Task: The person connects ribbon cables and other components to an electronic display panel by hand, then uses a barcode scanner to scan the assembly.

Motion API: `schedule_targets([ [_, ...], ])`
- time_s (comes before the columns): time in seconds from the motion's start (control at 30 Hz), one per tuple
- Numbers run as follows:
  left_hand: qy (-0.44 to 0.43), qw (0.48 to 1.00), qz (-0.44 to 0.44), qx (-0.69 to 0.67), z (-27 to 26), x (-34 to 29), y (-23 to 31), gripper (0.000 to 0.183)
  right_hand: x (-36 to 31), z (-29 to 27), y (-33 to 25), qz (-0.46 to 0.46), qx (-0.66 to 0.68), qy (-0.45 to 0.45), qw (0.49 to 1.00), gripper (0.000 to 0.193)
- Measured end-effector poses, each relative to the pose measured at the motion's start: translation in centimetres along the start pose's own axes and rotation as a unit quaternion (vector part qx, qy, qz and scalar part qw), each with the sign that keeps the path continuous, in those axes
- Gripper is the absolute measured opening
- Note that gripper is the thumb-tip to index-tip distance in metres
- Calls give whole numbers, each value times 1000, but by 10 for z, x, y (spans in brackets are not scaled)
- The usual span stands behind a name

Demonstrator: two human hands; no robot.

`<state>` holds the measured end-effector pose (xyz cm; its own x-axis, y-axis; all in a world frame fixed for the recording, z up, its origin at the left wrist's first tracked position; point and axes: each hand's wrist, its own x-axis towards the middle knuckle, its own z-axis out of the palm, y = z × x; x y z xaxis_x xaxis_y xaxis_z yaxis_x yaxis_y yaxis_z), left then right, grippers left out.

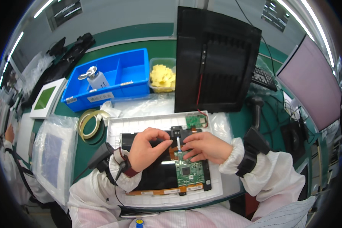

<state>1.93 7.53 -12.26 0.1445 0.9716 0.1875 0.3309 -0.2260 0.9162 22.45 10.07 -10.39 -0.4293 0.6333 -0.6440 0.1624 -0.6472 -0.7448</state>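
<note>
A white shallow casing (211,192) lies in front of me, holding a dark panel (152,182) and a green circuit board (193,171). A short white-and-blue strip (179,144), perhaps a flat cable, stands out above the board. My left hand (148,148) is over the panel, thumb and forefinger pinched together just left of the strip; whatever lies between the tips is too small to make out. On the strip's other side, my right hand (207,148) hovers over the board with fingers bent and apart, and I see nothing in it. A smaller green board (195,121) sits at the casing's far edge.
Behind the casing stands a large black cover (216,60), joined by a red wire (199,91). A blue divided bin (135,89) holds a pump bottle (98,79). Tape rolls (88,133), a tub of yellow pieces (162,78) and a bagged panel (53,155) are leftward; a monitor (311,79) stands right.
</note>
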Motion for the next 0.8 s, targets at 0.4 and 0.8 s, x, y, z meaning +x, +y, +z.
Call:
schedule_targets([
  [0.4,-37,999,-7,13,4,1,-15,13,12,5,1,-3,-54,32,998,23],
  [0.8,-36,999,-5,-4,4,2,-18,11,22,7,4,-55,-134,28,989,11],
])
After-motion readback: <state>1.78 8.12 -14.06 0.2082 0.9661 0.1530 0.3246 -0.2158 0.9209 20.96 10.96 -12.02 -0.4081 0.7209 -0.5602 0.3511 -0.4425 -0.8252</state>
